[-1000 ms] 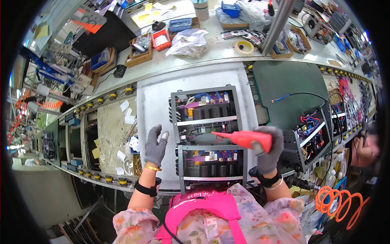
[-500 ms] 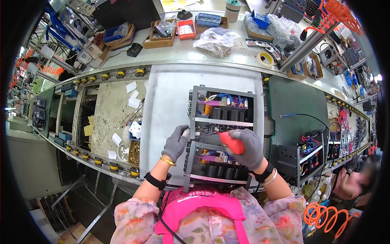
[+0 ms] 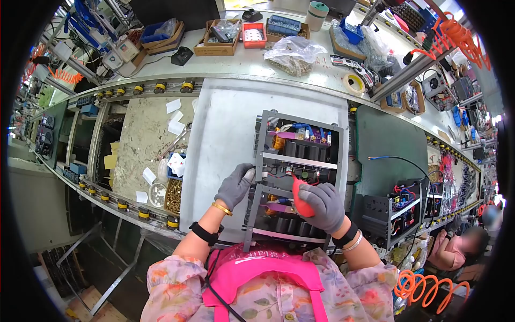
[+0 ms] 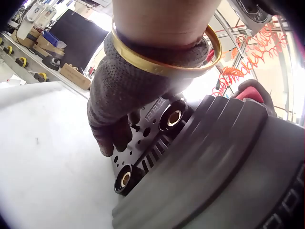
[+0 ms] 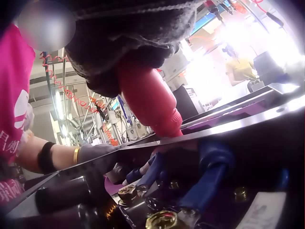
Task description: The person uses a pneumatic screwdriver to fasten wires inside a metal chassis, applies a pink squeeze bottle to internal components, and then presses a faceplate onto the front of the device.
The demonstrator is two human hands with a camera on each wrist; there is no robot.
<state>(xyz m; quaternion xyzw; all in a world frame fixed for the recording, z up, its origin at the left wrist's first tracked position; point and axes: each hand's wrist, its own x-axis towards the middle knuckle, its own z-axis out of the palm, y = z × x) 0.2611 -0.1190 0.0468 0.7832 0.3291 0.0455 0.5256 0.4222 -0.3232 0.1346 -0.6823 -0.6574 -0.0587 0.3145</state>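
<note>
My right hand, gloved in grey, grips a red squeeze bottle. The bottle's nozzle end points down into the gap between two open metal chassis packed with capacitors, coils and blue-sleeved wires. The nozzle tip is hidden behind a metal rail in the right wrist view. At the chassis' left side rests my gloved left hand, its fingertips against the perforated side plate. Round black feet with brass centres stick out from that plate, close to the fingers.
Both chassis stand on a white board over the roller line. More chassis stand to the right, beside a green mat. Parts boxes and a tape roll lie on the back bench. An orange coiled hose hangs lower right.
The red bottle has come down from a level hold above the chassis to a steep tilt, nozzle in the gap. My left hand has moved onto the chassis' left side. The head view has shifted.
</note>
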